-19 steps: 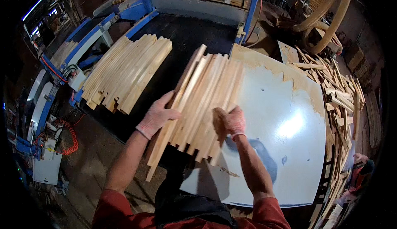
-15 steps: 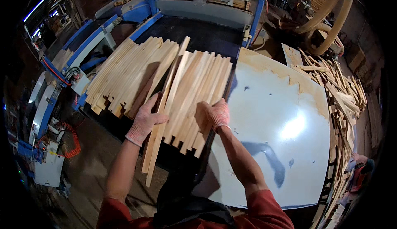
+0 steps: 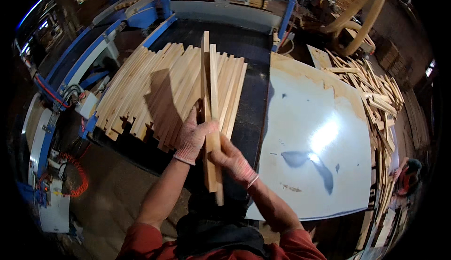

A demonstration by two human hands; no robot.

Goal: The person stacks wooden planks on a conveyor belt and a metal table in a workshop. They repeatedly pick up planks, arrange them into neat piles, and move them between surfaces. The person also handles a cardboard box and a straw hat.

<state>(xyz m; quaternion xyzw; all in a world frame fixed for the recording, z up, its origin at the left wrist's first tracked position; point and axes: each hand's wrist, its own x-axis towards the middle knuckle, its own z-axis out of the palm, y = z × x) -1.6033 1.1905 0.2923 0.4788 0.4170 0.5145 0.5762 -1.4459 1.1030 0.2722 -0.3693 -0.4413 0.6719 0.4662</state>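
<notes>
Two long pale wooden strips [image 3: 213, 79] are held up in front of me, pointing away, at a slight angle to each other. My left hand [image 3: 191, 140], in a light knitted glove, grips them from the left, its thumb lying across them. From the right, my gloved right hand [image 3: 235, 162] closes on the strips nearer their close ends; part of its fingers is hidden behind them. Beneath and beyond lies a row of similar wooden strips [image 3: 136, 88], side by side with uneven ends, on a black conveyor belt [image 3: 251, 91]. A shadow falls across the row.
A pale, shiny sheet-topped table [image 3: 300, 119] adjoins the belt on the right, with a heap of loose wood strips [image 3: 376, 95] beyond it. A blue machine frame [image 3: 289, 18] spans the far end. Another person [image 3: 406, 178] is at far right. A red coiled hose [image 3: 82, 180] hangs left.
My right hand has left the right edge of the row and closed on the held strips. Those strips moved right and straightened. The right-hand strips of the row now sit farther left.
</notes>
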